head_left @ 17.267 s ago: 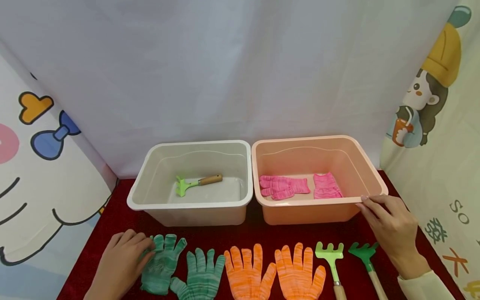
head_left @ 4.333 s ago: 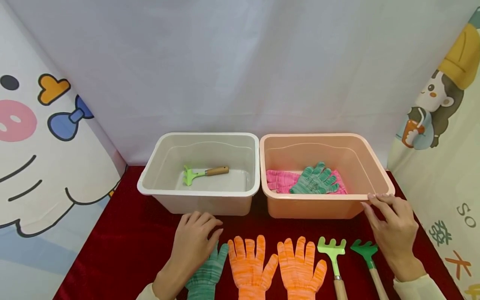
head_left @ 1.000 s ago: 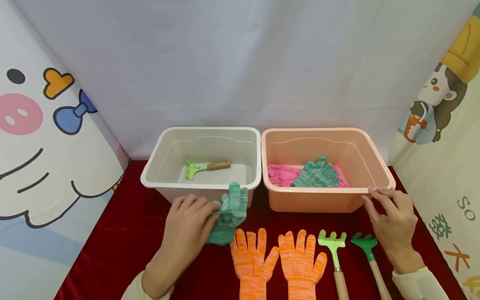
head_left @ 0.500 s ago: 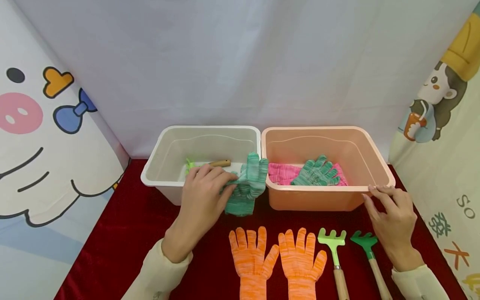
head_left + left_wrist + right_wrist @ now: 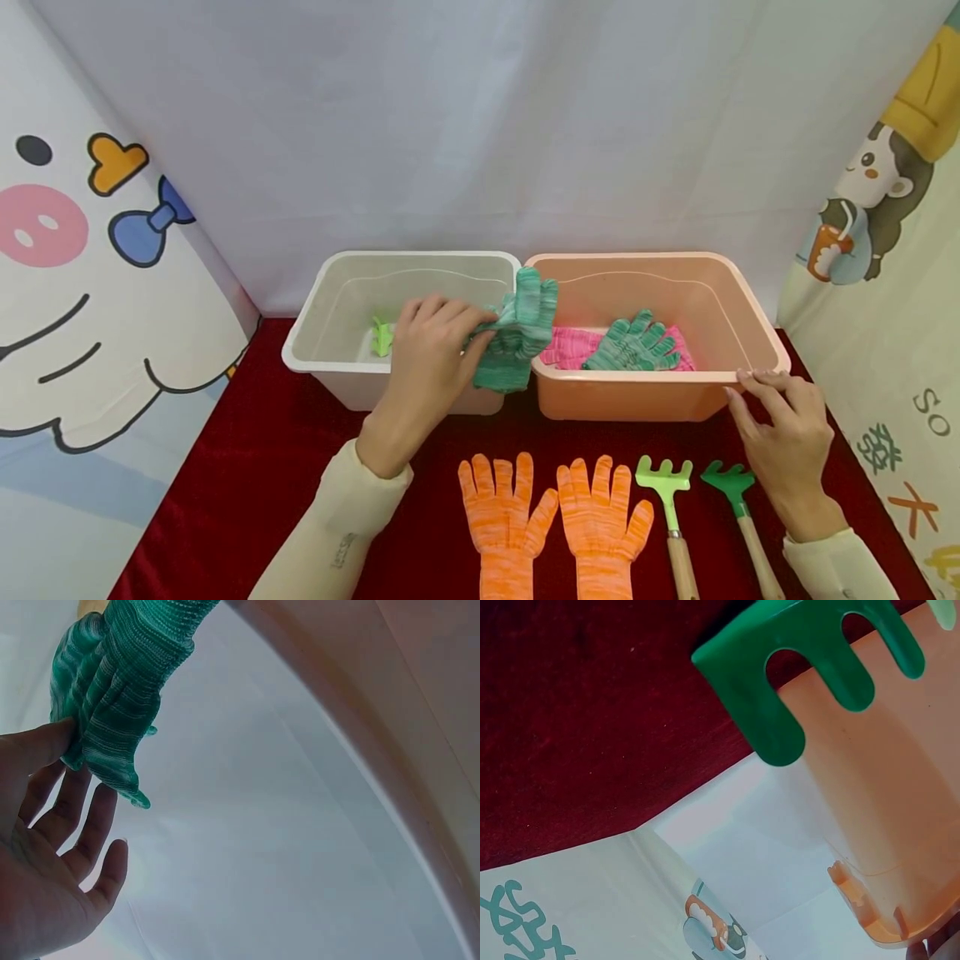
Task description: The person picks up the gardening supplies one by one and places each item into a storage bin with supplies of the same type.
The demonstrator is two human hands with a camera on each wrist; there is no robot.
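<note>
My left hand [image 5: 431, 362] pinches a green knit glove [image 5: 519, 333] between thumb and fingers. The glove hangs folded over the spot where the white tub [image 5: 330, 367] and the peach tub [image 5: 637, 377] meet. In the left wrist view the thumb presses the green glove [image 5: 124, 697] against the fingers, its cuff upward. My right hand [image 5: 787, 450] grips the peach tub's front right rim, fingers on top and thumb below. Inside that tub another green glove [image 5: 630, 343] lies over pink gloves [image 5: 572, 347].
On the red cloth [image 5: 217, 492] lie two orange gloves [image 5: 506, 521], a light green hand rake [image 5: 666, 483] and a dark green hand rake [image 5: 735, 492]. A light green rake [image 5: 381, 337] sits in the white tub, partly hidden by my left hand. Curtains enclose the back and sides.
My left hand has lifted the second green glove off the cloth and carried it up and rightward toward the peach tub. The first green glove went into that tub earlier. The right hand keeps its place.
</note>
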